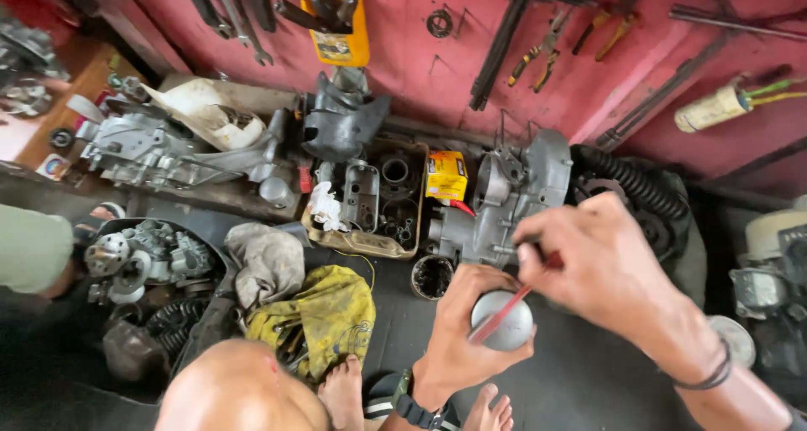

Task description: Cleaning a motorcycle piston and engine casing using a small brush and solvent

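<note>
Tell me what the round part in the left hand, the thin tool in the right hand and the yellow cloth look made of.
Round part: likely metal, dull grey with a soft sheen. Thin tool: red, probably plastic or painted; too slim to tell. Yellow cloth: woven fabric, crumpled, stained dark with grease.

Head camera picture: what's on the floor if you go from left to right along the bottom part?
Pile of grey metal engine parts → crumpled yellow cloth → left hand holding a round silver metal piston → right hand gripping a thin red-handled tool.
</note>
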